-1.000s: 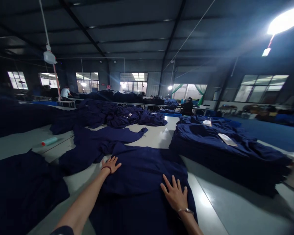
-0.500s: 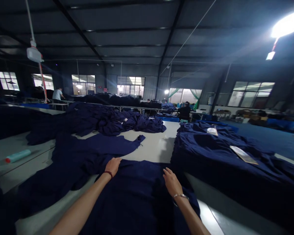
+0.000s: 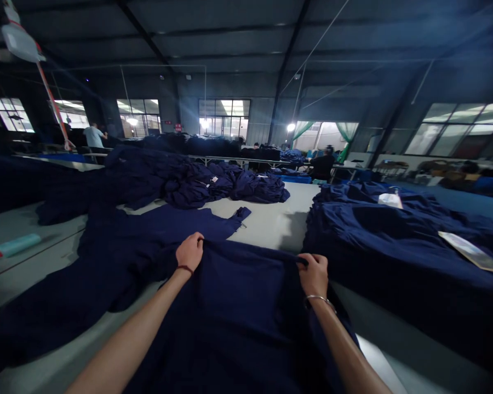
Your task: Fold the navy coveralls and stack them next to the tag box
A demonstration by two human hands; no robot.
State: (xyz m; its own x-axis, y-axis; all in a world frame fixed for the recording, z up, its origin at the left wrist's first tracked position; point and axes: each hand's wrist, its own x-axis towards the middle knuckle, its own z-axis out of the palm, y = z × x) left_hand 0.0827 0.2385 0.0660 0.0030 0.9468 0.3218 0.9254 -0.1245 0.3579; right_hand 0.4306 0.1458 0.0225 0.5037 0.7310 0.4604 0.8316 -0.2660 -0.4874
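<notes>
Navy cloth, soft and limp, lies between our hands: a long garment (image 3: 238, 312) spread on the pale work table (image 3: 271, 221) directly in front of us. We judge it light as a single layer, though it will sag and fold wherever it is left unsupported. It looks neither stiff nor fragile, and we can't tell from here how slippery it is. Its far edge gives the surest hold, with the hands set well apart so the cloth spans between them.

Our left hand (image 3: 190, 253) is curled at that edge, and its fingers seem to pinch the cloth, though the thumb is hidden. Our right hand (image 3: 313, 275) is closed on the same edge, with a fold gathered under its fingers (image 3: 306, 258).

Just left of the garment, a second navy piece (image 3: 156, 232) stretches out to a narrow cuff end (image 3: 241, 214). To our right rises a tall stack of navy garments (image 3: 378, 230), with a pale flat packet (image 3: 472, 251) lying on top. A teal roll (image 3: 15, 245) rests on the table at left. Farther off lies a rumpled navy heap (image 3: 225, 183), and beyond it a co-worker in a pale shirt (image 3: 94, 135) stands near the windows.
</notes>
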